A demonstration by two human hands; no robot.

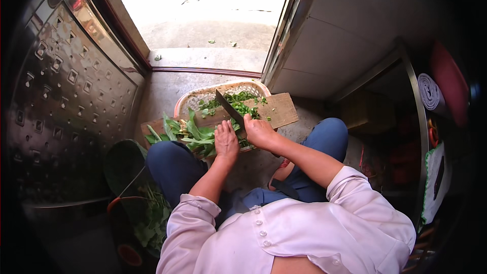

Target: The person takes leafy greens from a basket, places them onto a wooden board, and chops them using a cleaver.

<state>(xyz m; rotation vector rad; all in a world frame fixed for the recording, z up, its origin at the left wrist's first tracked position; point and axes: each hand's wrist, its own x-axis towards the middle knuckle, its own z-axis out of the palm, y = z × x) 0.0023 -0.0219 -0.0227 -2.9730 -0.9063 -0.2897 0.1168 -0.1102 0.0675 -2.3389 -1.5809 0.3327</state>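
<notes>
My right hand (259, 132) grips the handle of a dark-bladed knife (228, 106), its blade slanting up and to the left. Flat over a bunch of leafy greens (196, 133), my left hand (227, 139) presses them onto a wooden board (283, 111), close to the blade. Chopped green pieces (245, 109) lie on the board on the far side of the knife. Beneath the board sits a perforated plastic basket (182, 102) with more cut greens inside. The knife handle is mostly hidden in my fist.
A bucket (123, 160) holding leafy stalks (152, 217) stands by my left knee. An embossed metal door (72, 76) is at left. Beyond the basket runs a door sill (205, 69). A metal-framed stand (412, 83) with a rolled cloth (430, 91) beside it is at right.
</notes>
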